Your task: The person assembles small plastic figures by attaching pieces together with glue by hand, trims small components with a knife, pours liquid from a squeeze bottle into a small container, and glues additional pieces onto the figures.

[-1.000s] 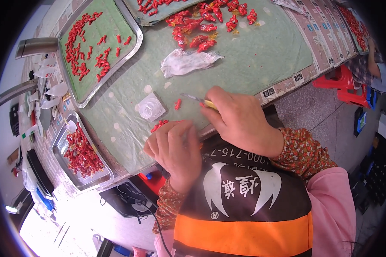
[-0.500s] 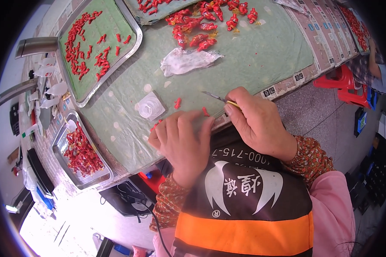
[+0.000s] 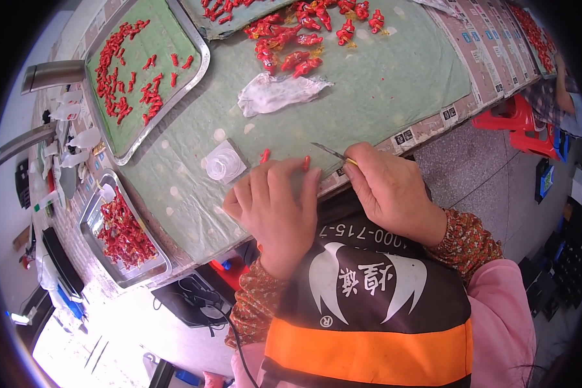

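My right hand [image 3: 394,194] grips a thin craft knife [image 3: 330,152] with a yellow handle, its narrow blade pointing left over the table edge. To its left, my left hand [image 3: 275,210] is bent with the thumb and forefinger close together. A small red moulded part [image 3: 307,163] sticks up at those fingertips and appears pinched there. Just beyond the left fingers lies a second small red piece [image 3: 265,155] on the green cloth [image 3: 368,97]. Whatever is beneath the left palm is hidden.
A clear round pot on a square base [image 3: 225,163] stands left of my hands, with a crumpled white cloth [image 3: 281,94] farther back. Red figures [image 3: 307,40] lie behind it. At left are a large tray [image 3: 204,61] and a smaller metal tray [image 3: 165,264], both holding red parts.
The knife and my right hand have shifted slightly right and down. The red part at my left fingertips now stands a little higher. Red bits beside the left fingers are now hidden.
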`<state>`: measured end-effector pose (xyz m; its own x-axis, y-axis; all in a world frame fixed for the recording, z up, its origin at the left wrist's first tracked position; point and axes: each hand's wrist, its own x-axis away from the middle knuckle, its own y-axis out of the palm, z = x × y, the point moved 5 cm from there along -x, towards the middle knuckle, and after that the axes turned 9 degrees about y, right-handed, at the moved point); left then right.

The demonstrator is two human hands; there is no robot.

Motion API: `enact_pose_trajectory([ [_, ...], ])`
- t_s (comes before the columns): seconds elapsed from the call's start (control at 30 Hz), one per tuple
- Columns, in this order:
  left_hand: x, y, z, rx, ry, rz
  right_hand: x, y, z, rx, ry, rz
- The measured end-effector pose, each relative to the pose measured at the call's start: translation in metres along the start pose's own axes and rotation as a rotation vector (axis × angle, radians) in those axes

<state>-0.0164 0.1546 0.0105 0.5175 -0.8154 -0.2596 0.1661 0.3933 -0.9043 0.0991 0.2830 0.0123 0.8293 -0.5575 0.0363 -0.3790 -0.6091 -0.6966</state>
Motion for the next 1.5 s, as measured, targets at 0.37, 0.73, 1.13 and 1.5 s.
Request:
enact_pose_trajectory([
  [0.37, 0.010, 0.001, -0.004, 0.041, 0.026, 0.004, 0.010, 0.002, -0.006, 0.046, -0.057, -0.034],
  [0.73, 0.009, -0.002, -0.003, 0.097, -0.010, 0.034, 0.017, 0.017, -0.004, 0.052, -0.022, -0.125],
  [1.13, 0.012, 0.000, -0.003, 0.089, 0.023, 0.051, 0.016, 0.019, -0.004, 0.036, -0.007, -0.143],
  [1.5, 0.011, 0.001, -0.001, 0.059, 0.040, 0.008, 0.015, 0.020, -0.004, 0.043, 0.016, -0.182],
])
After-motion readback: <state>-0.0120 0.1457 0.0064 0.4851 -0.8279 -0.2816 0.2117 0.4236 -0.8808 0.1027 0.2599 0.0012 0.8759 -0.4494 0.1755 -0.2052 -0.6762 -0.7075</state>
